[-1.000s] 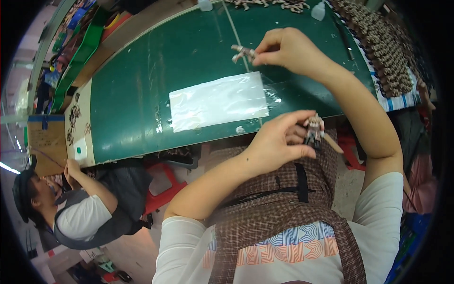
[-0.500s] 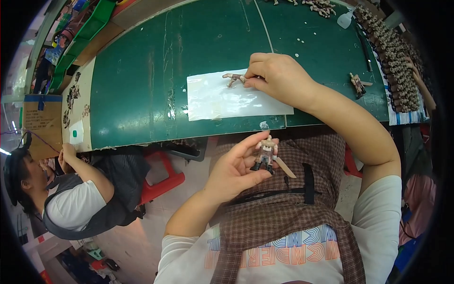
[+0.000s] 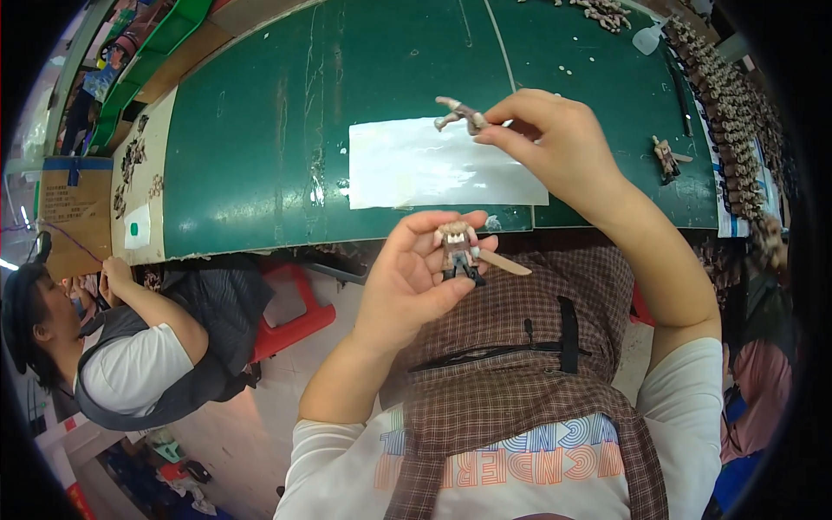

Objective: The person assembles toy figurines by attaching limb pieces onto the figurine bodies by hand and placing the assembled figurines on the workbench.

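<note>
A small painted toy figure (image 3: 459, 253) with dark boots and a pale blade at its side rests in my left hand (image 3: 400, 286), gripped between thumb and fingers in front of the table edge. My right hand (image 3: 555, 143) pinches a second toy figure (image 3: 461, 116), brown and flesh-toned, which is tipped sideways above the far edge of a white sheet (image 3: 442, 173). That sheet lies flat on the green tabletop (image 3: 251, 165).
One more figure with a blade (image 3: 666, 159) stands on the table at right, near dense rows of figures (image 3: 719, 113). A white bottle (image 3: 648, 38) lies at the far right. A co-worker (image 3: 139, 355) sits at left beside a cardboard box (image 3: 78, 204) and red stool (image 3: 299, 314).
My right hand has lifted its figure off the sheet, away and slightly to the right. My left hand has raised its figure a little toward the table and left.
</note>
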Demonstrator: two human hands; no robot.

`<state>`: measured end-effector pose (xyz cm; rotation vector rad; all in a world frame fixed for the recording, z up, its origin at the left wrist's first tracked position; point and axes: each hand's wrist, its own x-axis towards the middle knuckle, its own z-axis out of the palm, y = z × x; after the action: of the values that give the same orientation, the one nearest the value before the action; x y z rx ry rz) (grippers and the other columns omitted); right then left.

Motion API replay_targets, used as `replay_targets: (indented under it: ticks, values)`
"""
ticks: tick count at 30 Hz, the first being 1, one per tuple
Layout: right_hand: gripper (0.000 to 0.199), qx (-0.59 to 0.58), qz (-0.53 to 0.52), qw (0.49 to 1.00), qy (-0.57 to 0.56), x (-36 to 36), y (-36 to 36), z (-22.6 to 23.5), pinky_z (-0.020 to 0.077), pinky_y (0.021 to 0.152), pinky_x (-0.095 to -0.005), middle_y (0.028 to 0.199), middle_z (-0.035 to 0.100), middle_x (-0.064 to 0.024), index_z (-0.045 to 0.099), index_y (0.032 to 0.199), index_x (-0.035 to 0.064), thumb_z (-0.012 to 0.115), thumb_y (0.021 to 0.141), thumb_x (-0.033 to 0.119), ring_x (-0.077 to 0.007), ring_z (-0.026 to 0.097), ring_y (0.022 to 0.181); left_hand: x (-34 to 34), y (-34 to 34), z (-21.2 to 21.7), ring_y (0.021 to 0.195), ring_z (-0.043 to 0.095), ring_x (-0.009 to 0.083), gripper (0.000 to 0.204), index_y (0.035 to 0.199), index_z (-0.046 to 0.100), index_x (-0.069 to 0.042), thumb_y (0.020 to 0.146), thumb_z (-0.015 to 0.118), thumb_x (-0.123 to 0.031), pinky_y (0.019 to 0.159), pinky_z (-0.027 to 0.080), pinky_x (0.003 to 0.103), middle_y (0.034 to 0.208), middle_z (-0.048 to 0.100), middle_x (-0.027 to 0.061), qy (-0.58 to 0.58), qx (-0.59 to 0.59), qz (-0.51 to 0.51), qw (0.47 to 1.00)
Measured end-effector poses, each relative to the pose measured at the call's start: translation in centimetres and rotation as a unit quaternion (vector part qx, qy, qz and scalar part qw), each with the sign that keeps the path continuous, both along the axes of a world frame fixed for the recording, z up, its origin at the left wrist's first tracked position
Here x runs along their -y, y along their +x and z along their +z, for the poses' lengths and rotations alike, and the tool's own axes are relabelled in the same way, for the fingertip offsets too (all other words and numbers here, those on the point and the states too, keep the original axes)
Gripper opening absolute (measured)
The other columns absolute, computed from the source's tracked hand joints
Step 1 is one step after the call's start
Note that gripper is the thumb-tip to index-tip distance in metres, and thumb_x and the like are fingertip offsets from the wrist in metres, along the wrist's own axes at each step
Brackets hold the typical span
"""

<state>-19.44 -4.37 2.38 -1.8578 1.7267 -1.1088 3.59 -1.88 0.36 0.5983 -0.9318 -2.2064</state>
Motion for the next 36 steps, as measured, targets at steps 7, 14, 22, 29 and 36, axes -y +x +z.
replay_targets:
  ticks: [7, 14, 22, 29, 36]
  values:
    - [0.018, 0.012, 0.128, 0.983, -0.129, -5.7, 0.8, 1.3, 0.0529, 0.066, -0.0299, 0.094, 0.067, -0.0087, 0.066, 0.088, 0.0020, 0.076, 0.073, 0.002, -0.0230, 0.067, 0.078, -0.1, -0.7, 1.6, 0.119, 0.057, 0.0248, 0.070, 0.139, 0.039, 0.004, 0.077, 0.070, 0.014, 0.099, 0.050, 0.033, 0.135, 0.051, 0.0226, -0.084, 0.120, 0.034, 0.989]
    - [0.028, -0.064, 0.174, 0.962, -0.198, -7.6, 0.0, 0.7, 0.0550, 0.065, -0.0326, 0.099, 0.068, -0.0121, 0.068, 0.093, 0.0035, 0.077, 0.067, 0.002, -0.0257, 0.068, 0.078, -0.8, -1.3, 2.3, 0.123, 0.053, 0.0230, 0.071, 0.140, 0.036, 0.001, 0.078, 0.069, 0.014, 0.098, 0.051, 0.033, 0.138, 0.046, 0.0157, -0.103, 0.123, -0.016, 0.987]
    - [0.027, -0.101, 0.178, 0.948, -0.242, -7.9, -0.3, 0.6, 0.0553, 0.064, -0.0322, 0.099, 0.067, -0.0132, 0.069, 0.091, 0.0005, 0.075, 0.065, 0.003, -0.0256, 0.067, 0.077, -1.1, -1.5, 2.6, 0.123, 0.053, 0.0214, 0.073, 0.141, 0.036, 0.000, 0.078, 0.072, 0.012, 0.098, 0.050, 0.032, 0.140, 0.046, 0.0161, -0.117, 0.132, -0.021, 0.984]
    - [0.024, -0.138, 0.180, 0.930, -0.288, -7.9, -0.2, 0.5, 0.0543, 0.061, -0.0305, 0.094, 0.066, -0.0147, 0.068, 0.088, -0.0029, 0.067, 0.068, 0.010, -0.0244, 0.067, 0.076, -1.5, -1.6, 2.4, 0.125, 0.052, 0.0213, 0.076, 0.141, 0.035, -0.001, 0.076, 0.074, 0.011, 0.099, 0.049, 0.031, 0.143, 0.044, 0.0174, -0.142, 0.117, -0.009, 0.983]
    - [0.025, -0.185, 0.155, 0.922, -0.303, -8.5, 0.1, 1.2, 0.0493, 0.055, -0.0282, 0.095, 0.067, -0.0148, 0.068, 0.087, -0.0034, 0.067, 0.065, 0.009, -0.0223, 0.066, 0.074, -1.3, -1.6, 1.2, 0.129, 0.048, 0.0264, 0.072, 0.145, 0.030, 0.001, 0.087, 0.071, -0.008, 0.101, 0.047, 0.036, 0.148, 0.037, 0.0191, -0.194, -0.002, -0.011, 0.981]
